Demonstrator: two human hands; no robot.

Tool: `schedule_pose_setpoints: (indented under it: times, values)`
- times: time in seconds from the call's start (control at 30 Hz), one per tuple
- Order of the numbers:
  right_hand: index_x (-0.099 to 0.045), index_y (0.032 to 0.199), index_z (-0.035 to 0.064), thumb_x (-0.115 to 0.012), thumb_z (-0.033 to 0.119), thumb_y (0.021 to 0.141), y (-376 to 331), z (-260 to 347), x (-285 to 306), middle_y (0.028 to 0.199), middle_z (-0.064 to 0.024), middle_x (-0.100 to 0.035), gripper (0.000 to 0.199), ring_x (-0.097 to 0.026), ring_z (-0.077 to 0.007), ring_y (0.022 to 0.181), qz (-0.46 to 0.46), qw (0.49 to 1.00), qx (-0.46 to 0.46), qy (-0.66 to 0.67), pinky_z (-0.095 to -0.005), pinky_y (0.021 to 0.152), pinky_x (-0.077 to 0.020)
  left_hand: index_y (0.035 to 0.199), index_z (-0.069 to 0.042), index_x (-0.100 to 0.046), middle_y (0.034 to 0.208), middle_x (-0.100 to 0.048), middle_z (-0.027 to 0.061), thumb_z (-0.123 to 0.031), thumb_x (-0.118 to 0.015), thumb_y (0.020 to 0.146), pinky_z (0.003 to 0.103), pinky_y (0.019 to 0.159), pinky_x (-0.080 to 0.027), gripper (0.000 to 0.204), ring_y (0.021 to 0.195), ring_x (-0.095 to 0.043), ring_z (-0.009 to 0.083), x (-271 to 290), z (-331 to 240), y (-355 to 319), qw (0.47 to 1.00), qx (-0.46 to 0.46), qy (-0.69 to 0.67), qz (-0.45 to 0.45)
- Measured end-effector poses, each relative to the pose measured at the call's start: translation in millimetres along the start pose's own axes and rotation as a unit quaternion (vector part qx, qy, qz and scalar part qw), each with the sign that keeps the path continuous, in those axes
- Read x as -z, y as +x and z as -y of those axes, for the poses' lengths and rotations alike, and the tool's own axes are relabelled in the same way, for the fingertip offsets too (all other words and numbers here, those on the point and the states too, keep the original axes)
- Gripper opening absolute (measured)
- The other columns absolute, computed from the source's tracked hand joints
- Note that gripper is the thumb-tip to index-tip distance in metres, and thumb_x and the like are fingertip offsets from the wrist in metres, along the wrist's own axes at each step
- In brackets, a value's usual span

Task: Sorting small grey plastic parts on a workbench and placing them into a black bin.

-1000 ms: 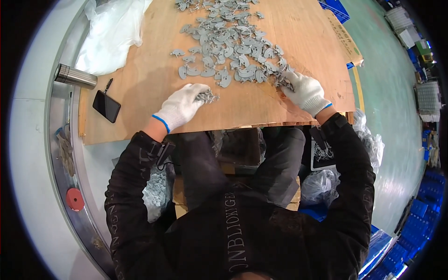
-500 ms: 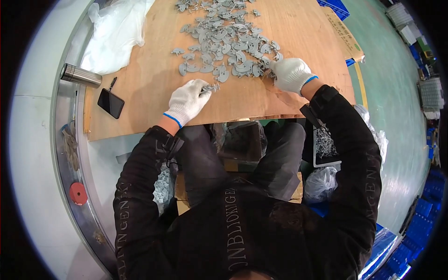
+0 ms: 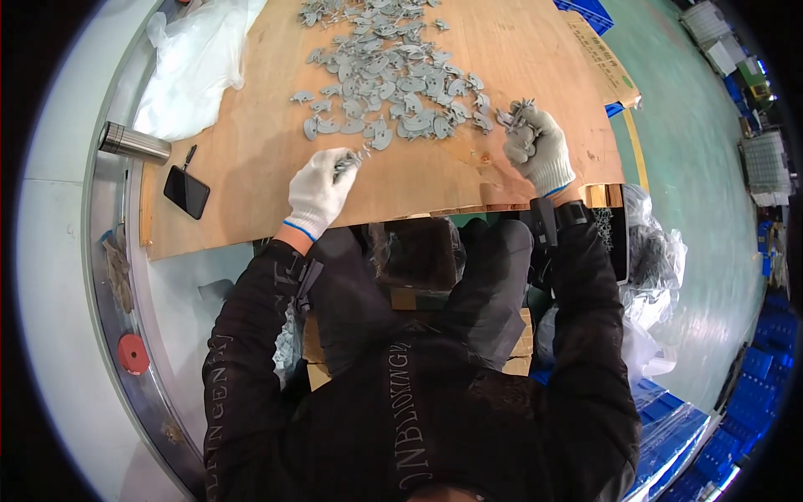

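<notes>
Many small grey plastic parts (image 3: pixel 393 79) lie spread over a brown wooden board (image 3: pixel 251 151) in front of me. My left hand (image 3: pixel 320 188), in a white glove with a blue cuff, is closed on a few grey parts at the board's near edge. My right hand (image 3: pixel 535 146), gloved the same way, is raised slightly at the right side of the spread and grips a bunch of grey parts that stick out above the fingers.
A black phone (image 3: pixel 186 191) and a steel cylinder (image 3: pixel 134 142) lie at the board's left. A clear plastic bag (image 3: pixel 196 67) sits at the far left. Plastic bags (image 3: pixel 652 268) hang by my right side. A red round cap (image 3: pixel 134 353) rests on the metal frame.
My right hand has lifted from the edge of the pile with a bunch of parts. My left hand stayed near the board's front edge, shifting slightly.
</notes>
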State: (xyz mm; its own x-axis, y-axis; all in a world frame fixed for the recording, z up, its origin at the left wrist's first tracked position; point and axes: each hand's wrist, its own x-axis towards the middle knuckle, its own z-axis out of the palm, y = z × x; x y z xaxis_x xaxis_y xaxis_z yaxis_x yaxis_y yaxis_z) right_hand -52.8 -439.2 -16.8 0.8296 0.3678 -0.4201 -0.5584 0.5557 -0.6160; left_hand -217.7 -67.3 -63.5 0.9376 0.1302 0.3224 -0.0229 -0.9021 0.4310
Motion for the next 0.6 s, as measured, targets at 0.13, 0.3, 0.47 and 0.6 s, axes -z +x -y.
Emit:
schedule_pose_setpoints:
  times: [0.13,0.3,0.47,0.6]
  values:
    - [-0.067,0.107,0.0045,-0.065,0.024,0.103,-22,-11,5,0.061,0.0032,-0.045,0.020,-0.038,-0.0108,0.049,0.146,0.984,-0.006,0.100,-0.0288,0.046,-0.0324,0.111,-0.010,-0.070,0.097,-0.075,0.0020,-0.028,-0.075,0.102,0.038,0.070,-0.057,0.021,0.080,-0.073,0.0199,-6,-16,16,0.949,0.101,-0.296,-0.031]
    - [-0.067,0.110,0.0027,-0.065,0.026,0.102,-47,-29,4,0.061,0.0020,-0.046,0.024,-0.040,-0.0115,0.050,0.211,0.963,0.007,0.166,-0.0293,0.048,-0.0342,0.116,-0.009,-0.070,0.100,-0.073,-0.0005,-0.023,-0.071,0.105,0.029,0.064,-0.051,0.018,0.076,-0.065,0.0127,-3,-90,43,0.737,0.328,-0.561,0.187]
    - [-0.066,0.113,0.0028,-0.065,0.025,0.102,-84,-42,17,0.064,0.0009,-0.049,0.025,-0.042,-0.0128,0.052,0.194,0.956,0.023,0.220,-0.0309,0.050,-0.0368,0.120,-0.009,-0.070,0.098,-0.073,0.0020,-0.023,-0.066,0.109,0.025,0.062,-0.051,0.019,0.075,-0.066,0.0132,-20,-183,47,0.546,0.329,-0.727,0.255]
    - [-0.065,0.113,0.0037,-0.065,0.023,0.103,-122,-40,32,0.068,-0.0018,-0.053,0.022,-0.045,-0.0138,0.055,0.138,0.969,0.043,0.202,-0.0313,0.052,-0.0391,0.124,-0.006,-0.069,0.101,-0.074,0.0062,-0.024,-0.059,0.112,0.028,0.066,-0.057,0.024,0.079,-0.070,0.0165,-38,-232,40,0.491,0.355,-0.730,0.317]
